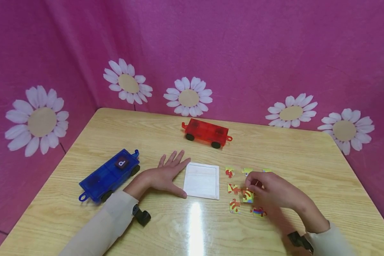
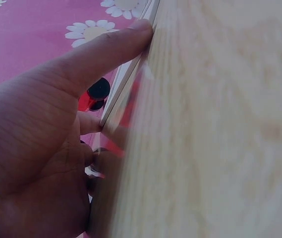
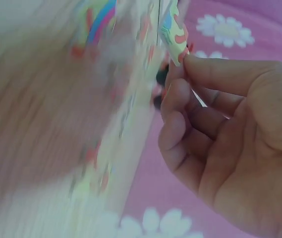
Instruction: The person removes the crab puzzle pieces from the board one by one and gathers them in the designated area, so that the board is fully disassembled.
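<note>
My right hand (image 1: 275,189) pinches a yellow and red jigsaw puzzle piece (image 1: 248,196) between thumb and forefinger. In the right wrist view that piece (image 3: 175,39) is tilted up off the table, and the other fingers are curled in. Several loose puzzle pieces (image 1: 235,206) lie around and under this hand, some partly hidden by it. To their left is a white square puzzle tray (image 1: 201,180) with a thin rim. My left hand (image 1: 163,178) has its fingers spread, thumb and forefinger touching the tray's left edge. The left wrist view shows the thumb (image 2: 116,47) against that edge.
A blue toy wagon (image 1: 110,175) with a dark letter block (image 1: 122,162) on it stands left of the left hand. Behind the tray is a red toy wagon (image 1: 206,132). A pink flowered cloth (image 1: 236,60) hangs behind the wooden table (image 1: 140,131).
</note>
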A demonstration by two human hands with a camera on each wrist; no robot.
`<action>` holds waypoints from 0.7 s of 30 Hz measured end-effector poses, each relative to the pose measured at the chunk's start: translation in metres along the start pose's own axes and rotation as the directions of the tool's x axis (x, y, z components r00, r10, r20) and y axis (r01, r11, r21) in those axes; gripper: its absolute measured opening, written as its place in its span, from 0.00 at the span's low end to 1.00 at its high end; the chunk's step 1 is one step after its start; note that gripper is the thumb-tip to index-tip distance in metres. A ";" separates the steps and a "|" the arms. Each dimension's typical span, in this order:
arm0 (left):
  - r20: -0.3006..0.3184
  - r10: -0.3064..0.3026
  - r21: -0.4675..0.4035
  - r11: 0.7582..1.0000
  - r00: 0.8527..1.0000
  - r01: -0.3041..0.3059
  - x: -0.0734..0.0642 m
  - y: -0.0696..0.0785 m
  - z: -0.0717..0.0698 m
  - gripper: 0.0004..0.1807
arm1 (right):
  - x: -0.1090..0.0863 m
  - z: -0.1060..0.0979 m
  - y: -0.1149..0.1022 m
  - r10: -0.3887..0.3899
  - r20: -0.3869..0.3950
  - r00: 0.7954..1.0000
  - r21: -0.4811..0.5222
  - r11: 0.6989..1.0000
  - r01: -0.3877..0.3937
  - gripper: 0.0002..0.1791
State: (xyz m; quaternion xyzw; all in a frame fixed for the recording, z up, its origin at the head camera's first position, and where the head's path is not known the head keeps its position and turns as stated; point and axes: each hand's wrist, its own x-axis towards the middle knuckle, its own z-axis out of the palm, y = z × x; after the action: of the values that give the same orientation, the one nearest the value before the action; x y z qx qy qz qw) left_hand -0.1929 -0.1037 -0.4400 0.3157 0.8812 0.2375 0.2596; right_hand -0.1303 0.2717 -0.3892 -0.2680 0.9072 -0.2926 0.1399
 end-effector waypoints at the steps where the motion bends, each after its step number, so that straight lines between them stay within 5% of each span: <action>1: -0.001 0.001 -0.001 1.000 1.000 -0.001 0.000 0.000 0.000 0.69 | -0.005 -0.003 0.003 0.003 0.002 1.000 0.002 1.000 -0.003 0.08; 11: 0.005 -0.011 0.000 1.000 1.000 0.011 0.000 0.001 0.000 0.69 | -0.044 -0.017 0.035 0.100 0.033 0.994 0.004 0.995 -0.100 0.08; 21: 0.005 -0.009 -0.008 1.000 1.000 0.009 -0.001 0.002 0.000 0.69 | -0.060 -0.012 0.055 0.055 0.079 0.995 0.071 0.996 -0.060 0.11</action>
State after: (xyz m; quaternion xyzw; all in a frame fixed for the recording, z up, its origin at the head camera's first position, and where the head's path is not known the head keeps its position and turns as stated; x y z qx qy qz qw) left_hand -0.1918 -0.1030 -0.4388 0.3113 0.8811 0.2389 0.2642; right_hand -0.1085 0.3489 -0.4075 -0.2474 0.8971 -0.3111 0.1927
